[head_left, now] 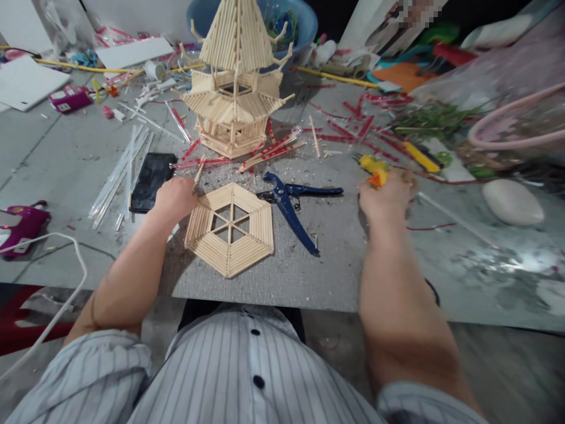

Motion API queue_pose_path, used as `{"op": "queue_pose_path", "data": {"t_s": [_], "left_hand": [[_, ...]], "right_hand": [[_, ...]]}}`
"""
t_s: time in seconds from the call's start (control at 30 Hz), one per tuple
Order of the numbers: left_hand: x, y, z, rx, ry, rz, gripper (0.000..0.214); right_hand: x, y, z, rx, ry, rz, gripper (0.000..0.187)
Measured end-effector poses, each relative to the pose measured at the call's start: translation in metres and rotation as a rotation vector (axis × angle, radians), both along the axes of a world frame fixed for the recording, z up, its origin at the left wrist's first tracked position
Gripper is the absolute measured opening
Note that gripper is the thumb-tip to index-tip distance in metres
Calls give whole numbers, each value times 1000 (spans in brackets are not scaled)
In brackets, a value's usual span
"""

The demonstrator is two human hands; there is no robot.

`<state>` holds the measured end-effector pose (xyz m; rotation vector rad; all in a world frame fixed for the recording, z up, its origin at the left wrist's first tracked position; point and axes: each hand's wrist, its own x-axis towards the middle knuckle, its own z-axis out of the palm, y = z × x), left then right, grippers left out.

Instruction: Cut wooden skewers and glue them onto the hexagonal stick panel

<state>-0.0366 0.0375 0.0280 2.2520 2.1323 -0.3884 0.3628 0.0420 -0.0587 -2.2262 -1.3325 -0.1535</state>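
A small wooden stick (200,169) points up from the closed fingers of my left hand (177,197), just off the upper left edge of a hexagonal stick panel (260,224). The panel lies flat, with a spoked opening at its centre. To its right rest blue-handled cutters (289,212), handles spread. Farther right, my right hand (388,194) is closed around a yellow glue gun (372,166) with an orange trigger; its nozzle faces left. Behind the panel stands a tiered pagoda model (236,100) made of sticks.
A black phone (152,179) and clear glue sticks (121,171) lie left of my left hand. Purple glue guns (22,229) sit at far left. Red-and-clear wrappers (344,129) litter the back. A blue basin (304,26) stands behind the pagoda. At right is a white oval object (512,201).
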Motion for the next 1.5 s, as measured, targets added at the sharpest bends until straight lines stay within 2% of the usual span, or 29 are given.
{"op": "queue_pose_path", "data": {"t_s": [0.03, 0.17, 0.27, 0.37, 0.47, 0.63, 0.87, 1.0, 1.2, 1.43, 1.5], "left_hand": [[-1, 0, 0, 2, -12, -3, 38], [-6, 2, -1, 53, -83, -40, 39], [-7, 2, -1, 69, -105, -48, 39], [-2, -1, -1, 45, -129, -57, 39], [4, -4, -3, 37, -156, -56, 41], [13, -7, -6, 4, -132, 10, 37], [18, -12, 0, 30, -122, 75, 36], [15, -12, 2, -40, -142, 19, 35], [13, -11, 3, -122, -171, -62, 49], [15, -16, 7, -145, -102, -108, 65], [16, -17, 9, -147, -94, -130, 68]], "right_hand": [[-9, -1, 5, 22, -5, 10, 46], [-42, -7, 16, 36, 59, 352, 43], [-55, -11, 14, -23, 60, 644, 49], [-62, -15, 12, -116, 22, 773, 55], [-66, -16, 13, -171, -15, 777, 50], [-72, -16, 15, -150, -37, 735, 44], [-75, -20, 16, -189, -112, 747, 41], [-71, -21, 18, -213, -117, 760, 43], [-70, -21, 20, -256, -98, 751, 44], [-78, -24, 27, -378, -52, 527, 28], [-78, -24, 29, -402, -42, 516, 26]]}}
